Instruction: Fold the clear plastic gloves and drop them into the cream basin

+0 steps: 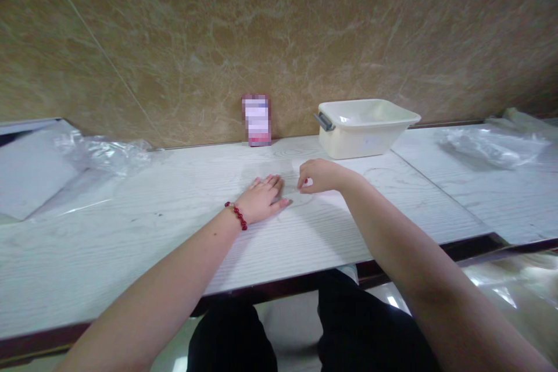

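Observation:
On the white wood-grain table [174, 244], my left hand [261, 197] lies flat with its fingers spread, a red bead bracelet [239, 216] round the wrist. A thin see-through sheet or bag [285, 171] seems to lie under and beside its fingertips; its edges are faint. Just to the right, my right hand [320, 176] is bent down with thumb and fingers pinched together near the clear film. What the pinch holds is too small to make out.
A cream plastic tub [366, 133] with a grey handle stands at the back right. A phone-like object [258, 121] leans on the brown marble wall [196, 40]. Clear plastic bags lie at the far left [113, 154] and far right [497, 148]. A white box [37, 168] is at left.

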The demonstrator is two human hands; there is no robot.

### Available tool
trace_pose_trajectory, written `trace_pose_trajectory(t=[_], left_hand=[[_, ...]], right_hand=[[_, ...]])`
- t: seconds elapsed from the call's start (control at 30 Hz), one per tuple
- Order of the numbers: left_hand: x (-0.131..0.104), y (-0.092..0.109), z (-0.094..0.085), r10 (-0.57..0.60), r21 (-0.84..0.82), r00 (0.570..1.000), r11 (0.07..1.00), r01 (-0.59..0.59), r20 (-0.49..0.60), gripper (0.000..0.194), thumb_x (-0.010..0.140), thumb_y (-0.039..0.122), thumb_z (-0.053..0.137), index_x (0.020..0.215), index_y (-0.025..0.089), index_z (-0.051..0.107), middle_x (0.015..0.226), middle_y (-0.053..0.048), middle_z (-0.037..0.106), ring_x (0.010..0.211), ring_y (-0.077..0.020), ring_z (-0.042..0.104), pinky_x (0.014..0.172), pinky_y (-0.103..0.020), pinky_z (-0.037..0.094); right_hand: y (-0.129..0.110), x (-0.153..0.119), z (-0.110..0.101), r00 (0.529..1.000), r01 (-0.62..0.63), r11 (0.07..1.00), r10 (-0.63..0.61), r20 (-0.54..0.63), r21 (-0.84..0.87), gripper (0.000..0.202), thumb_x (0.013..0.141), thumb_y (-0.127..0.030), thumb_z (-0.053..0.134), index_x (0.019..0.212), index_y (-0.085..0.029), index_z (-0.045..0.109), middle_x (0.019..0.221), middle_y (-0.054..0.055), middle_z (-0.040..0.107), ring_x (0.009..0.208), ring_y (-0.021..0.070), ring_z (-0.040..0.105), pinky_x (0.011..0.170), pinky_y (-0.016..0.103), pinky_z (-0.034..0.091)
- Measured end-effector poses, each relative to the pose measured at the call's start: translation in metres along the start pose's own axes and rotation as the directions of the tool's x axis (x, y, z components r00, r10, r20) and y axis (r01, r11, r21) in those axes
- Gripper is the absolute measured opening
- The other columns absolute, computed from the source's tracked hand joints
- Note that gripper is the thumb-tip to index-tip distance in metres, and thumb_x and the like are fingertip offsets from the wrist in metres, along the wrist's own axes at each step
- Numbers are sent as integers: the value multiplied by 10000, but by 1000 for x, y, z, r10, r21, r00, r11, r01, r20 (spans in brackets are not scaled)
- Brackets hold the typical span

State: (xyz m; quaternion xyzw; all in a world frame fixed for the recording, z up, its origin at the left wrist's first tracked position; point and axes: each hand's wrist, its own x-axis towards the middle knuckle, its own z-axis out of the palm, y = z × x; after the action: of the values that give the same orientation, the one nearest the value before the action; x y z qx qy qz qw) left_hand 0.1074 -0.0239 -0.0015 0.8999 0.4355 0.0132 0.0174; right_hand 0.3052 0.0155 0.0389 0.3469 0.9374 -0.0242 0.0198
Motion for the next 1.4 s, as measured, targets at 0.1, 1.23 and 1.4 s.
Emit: trace_pose_trajectory(t=[0.1,1.23,1.4], left_hand=[[0,0,1,5,-3,1000,1000,-5,-1,657,799,545,120,1261,107,280,1336,-134,261,1224,-225,222,972,-398,171],[5,-2,2,-49,31,987,998,54,-150,415,795,197,316,1190,85,375,1247,-123,415,1106,-174,419,917,-290,325],[7,-4,3,-41,54,988,997,50,-151,402,795,164,294,1181,105,391,1212,-106,459,1096,-163,430,934,-299,301]], right_hand=[[-1,1,1,1000,4,1000,-4,-10,-26,204,663,-289,514,774,-236,677,743,16,630,731,151,544,689,241,356],[-8,1,2,929,152,985,-115,-352,79,126,638,-163,480,704,-158,587,737,45,568,724,151,514,665,258,365],[-8,2,2,916,192,978,-146,-373,87,119,634,-145,473,699,-153,571,724,39,571,720,145,510,685,259,364]])
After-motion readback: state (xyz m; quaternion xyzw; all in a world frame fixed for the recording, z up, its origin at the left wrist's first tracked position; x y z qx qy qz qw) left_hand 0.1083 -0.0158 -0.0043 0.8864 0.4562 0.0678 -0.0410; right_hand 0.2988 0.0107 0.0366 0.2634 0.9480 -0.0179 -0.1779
